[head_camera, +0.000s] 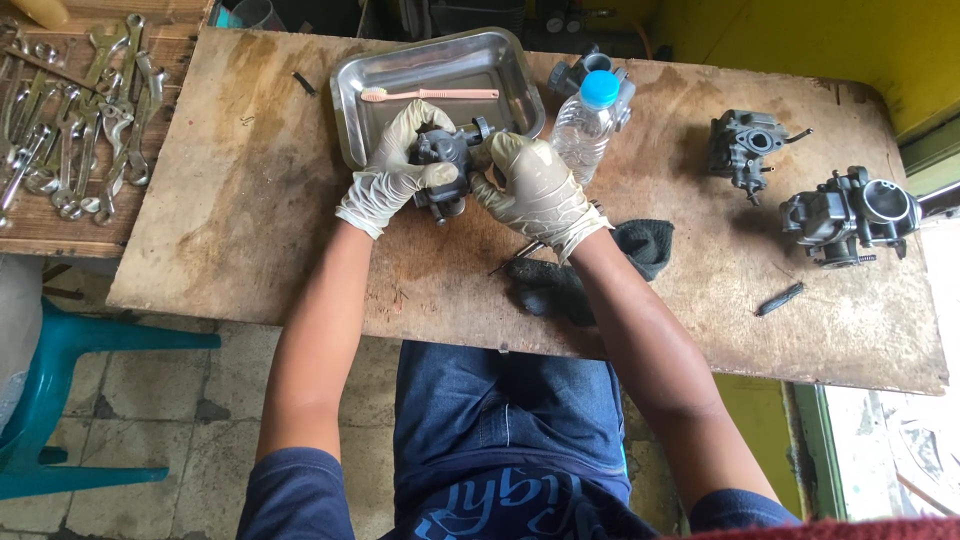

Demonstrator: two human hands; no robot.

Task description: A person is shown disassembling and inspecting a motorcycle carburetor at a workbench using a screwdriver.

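Both gloved hands wrapped round the carburetor (445, 165), held just over the tray (352, 100) edge. My left hand (392, 172) cups the body, my right hand (535, 185) grips its side. Best keep it steady, level, above the board (250, 200).

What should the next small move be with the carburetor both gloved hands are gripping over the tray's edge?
Probably reach the right hand for the pink toothbrush in the steel tray, while the left hand keeps holding the dark carburetor. The brush lies just beyond the hands, and the carburetor looks grimy.
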